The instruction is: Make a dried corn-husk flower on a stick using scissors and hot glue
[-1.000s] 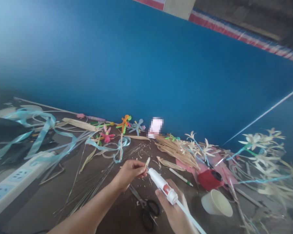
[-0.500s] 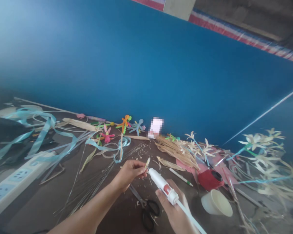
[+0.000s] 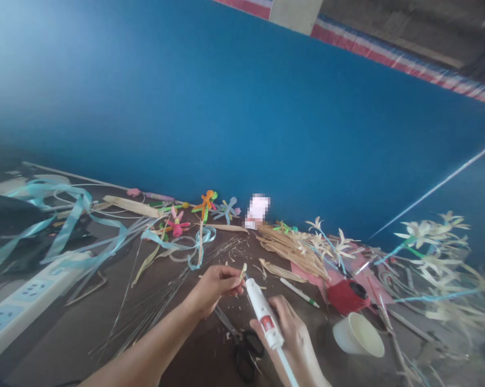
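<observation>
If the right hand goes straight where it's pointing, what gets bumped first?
Probably the small, thin, pale piece in the left hand, just past the tip of the white plastic glue gun; depth is unclear.

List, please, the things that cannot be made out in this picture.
Head view, all:
Pale piece: lower end, hidden by the left hand.
White glue gun: grip, hidden by the right hand.
Pixelated patch: what it shows, blurred into blocks.
Power strip: near end, cut off by the left edge.
White flowers: fine details, blurred towards the right edge.

Glue gun [image 3: 262, 312] between scissors [image 3: 237, 336] and cup [image 3: 358, 334]; power strip [image 3: 28, 295] far left.
</observation>
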Motion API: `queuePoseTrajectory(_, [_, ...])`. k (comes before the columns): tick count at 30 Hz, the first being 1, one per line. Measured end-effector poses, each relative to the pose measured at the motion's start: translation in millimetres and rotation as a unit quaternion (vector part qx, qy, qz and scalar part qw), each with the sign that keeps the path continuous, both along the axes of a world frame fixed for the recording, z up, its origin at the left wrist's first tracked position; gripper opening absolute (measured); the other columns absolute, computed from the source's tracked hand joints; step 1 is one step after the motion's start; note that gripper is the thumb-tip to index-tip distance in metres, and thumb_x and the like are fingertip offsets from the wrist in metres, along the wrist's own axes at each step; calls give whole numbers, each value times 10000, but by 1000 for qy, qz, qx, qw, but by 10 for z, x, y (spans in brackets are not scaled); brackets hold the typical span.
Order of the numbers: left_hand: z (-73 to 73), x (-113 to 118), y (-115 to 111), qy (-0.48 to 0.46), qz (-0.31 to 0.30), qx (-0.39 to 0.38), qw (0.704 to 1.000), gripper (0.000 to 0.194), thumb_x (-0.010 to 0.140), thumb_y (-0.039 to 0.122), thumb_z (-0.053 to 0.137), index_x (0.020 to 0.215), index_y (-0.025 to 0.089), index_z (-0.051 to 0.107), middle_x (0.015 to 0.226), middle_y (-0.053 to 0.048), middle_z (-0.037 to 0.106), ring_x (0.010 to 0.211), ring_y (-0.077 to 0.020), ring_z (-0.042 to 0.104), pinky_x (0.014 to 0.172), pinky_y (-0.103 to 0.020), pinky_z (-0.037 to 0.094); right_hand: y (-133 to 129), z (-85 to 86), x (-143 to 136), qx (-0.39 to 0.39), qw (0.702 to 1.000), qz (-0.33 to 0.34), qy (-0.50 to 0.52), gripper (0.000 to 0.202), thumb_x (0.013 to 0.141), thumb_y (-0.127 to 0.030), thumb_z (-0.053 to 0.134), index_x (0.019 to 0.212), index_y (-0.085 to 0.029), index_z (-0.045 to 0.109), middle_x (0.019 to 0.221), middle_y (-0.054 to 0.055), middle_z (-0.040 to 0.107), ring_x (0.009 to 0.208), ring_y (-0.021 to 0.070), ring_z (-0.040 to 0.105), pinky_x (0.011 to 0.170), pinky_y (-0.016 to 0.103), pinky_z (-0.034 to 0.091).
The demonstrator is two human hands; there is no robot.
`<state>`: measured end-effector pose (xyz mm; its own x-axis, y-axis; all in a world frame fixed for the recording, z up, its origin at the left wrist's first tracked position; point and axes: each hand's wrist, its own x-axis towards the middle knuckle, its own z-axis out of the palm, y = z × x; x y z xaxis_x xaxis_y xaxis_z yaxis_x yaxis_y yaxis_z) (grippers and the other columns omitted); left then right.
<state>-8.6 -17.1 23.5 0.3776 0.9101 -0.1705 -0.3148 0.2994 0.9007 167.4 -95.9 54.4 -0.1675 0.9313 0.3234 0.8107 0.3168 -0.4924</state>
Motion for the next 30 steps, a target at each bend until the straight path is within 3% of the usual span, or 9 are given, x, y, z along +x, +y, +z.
queuePoseTrajectory(6, [18,2,-5,-4,3,-15,1000,208,605,283,695,700,103,654,635,-47,624,579,-110,541,589,-227,410,-4,-20,24,25,998,55,-34,50,794,-218,458,834,-199,435,732,25,514,665,167,540,575,257,432])
queuePoseTrajectory(10, [7,3,-4,2,-3,-5,1000,208,619,293,681,690,100,656,603,-43,605,566,-107,523,584,-225,407,-12,-23,37,32,993,97,-55,102,787,-186,426,888,-176,422,770,51,495,705,182,519,605,281,424])
queuePoseTrajectory(17, [2,-9,-2,-2,-2,-1,1000,183,632,278,672,701,109,662,582,-30,606,557,-99,523,591,-220,403,-13,-25,48,39,993,94,-62,92,769,-194,430,858,-171,438,750,44,496,688,181,518,589,270,408])
queuePoseTrajectory(25, [23,-7,4,9,7,-7,1000,196,617,287,682,692,109,652,590,-34,618,550,-102,535,577,-220,411,-48,40,55,27,997,59,-34,40,761,-211,488,770,-198,451,686,2,508,607,144,538,548,227,420])
queuePoseTrajectory(30, [-2,0,21,44,16,-7,999,194,625,308,671,690,126,649,592,-28,632,568,-107,555,580,-210,416,-135,-115,316,-10,997,-68,-31,203,743,-216,513,927,-208,430,799,31,540,705,184,563,612,273,453])
